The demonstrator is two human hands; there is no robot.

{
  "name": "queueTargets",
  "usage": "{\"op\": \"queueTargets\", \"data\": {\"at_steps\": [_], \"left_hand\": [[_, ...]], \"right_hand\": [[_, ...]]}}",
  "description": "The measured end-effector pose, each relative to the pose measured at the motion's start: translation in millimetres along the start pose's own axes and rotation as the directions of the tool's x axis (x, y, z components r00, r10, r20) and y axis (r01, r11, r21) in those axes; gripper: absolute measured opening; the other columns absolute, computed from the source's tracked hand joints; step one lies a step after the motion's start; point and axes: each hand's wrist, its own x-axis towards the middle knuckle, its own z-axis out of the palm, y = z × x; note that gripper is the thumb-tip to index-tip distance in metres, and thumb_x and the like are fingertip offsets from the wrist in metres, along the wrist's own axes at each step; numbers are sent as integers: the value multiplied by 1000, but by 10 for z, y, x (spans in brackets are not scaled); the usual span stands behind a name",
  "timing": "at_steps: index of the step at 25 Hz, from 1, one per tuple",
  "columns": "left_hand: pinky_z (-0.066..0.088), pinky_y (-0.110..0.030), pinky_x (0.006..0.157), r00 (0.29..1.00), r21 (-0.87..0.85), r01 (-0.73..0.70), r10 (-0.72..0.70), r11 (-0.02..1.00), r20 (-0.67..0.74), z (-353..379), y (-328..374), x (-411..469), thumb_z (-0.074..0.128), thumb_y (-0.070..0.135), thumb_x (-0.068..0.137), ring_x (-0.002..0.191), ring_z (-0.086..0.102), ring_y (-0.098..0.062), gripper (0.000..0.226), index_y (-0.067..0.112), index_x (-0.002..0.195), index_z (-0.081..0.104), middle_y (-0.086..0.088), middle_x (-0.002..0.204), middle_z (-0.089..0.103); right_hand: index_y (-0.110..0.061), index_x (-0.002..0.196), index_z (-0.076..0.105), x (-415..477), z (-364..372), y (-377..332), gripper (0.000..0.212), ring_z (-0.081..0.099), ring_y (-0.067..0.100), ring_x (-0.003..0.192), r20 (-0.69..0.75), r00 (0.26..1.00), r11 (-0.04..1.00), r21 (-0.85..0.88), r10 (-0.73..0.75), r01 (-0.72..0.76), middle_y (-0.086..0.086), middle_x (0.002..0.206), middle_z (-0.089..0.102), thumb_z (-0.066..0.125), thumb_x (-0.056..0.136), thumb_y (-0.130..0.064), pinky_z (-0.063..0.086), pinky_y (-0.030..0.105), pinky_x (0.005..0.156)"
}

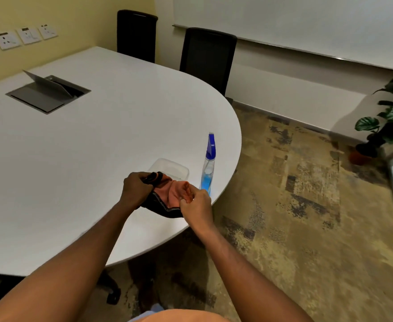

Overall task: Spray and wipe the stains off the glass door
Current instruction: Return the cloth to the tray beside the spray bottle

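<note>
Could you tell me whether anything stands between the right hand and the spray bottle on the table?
Nothing visible does: the right hand pinches the orange cloth directly beside the clear spray bottle with the blue nozzle.

No readable text anywhere; the spray bottle [208, 168] shows no legible label.

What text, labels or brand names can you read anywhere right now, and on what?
None is legible.
Spray bottle: no label readable on the clear body or blue head.
Wall sockets: small dark markings, too blurred to read.
Whiteboard: blank.
Cloth, held by left hand and right hand: no print visible.
</note>
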Motion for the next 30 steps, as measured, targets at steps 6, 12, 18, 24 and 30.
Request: {"op": "queueTargets", "data": {"at_steps": [6,12,18,24,30], "left_hand": [[44,-24,82,973,173,-73,32,982,230,-100,-305,769,62,1,73,107,62,-28,41,9,113,69,-14,114,69],[39,-26,71,919,223,-145,48,964,391,-72,-548,1180,62,3,76,91,60,-28,32,0,108,64,-18,105,66],[42,-30,65,866,298,-268,94,916,491,96,-611,1309,58,6,76,87,60,-32,22,-1,97,57,-21,99,62],[40,-28,65,870,438,-319,76,840,488,225,-572,1290,55,3,81,89,63,-29,16,1,96,62,-15,96,66],[41,-28,62,902,543,-360,134,759,411,395,-665,1348,57,23,86,79,62,-25,18,10,78,65,-9,84,66]], "right_hand": [[-12,129,57,503,578,-210,46,63,25,106,11,972,970,-70,236,-235,12,121,61,59,83,-21,52,33,95],[-9,127,54,726,943,-297,43,60,27,111,-103,913,896,-178,394,-407,10,124,60,61,86,-23,49,30,90],[-10,121,53,848,1076,-282,41,63,24,105,-162,885,840,-280,436,-465,8,118,64,65,86,-28,52,31,86],[-12,119,53,977,1170,-174,41,63,24,102,-110,922,792,-482,371,-375,6,114,65,62,87,-36,49,31,86],[-11,119,55,1105,1171,-116,33,53,29,112,33,954,720,-664,297,-201,9,121,61,53,93,-30,40,38,95]]}}
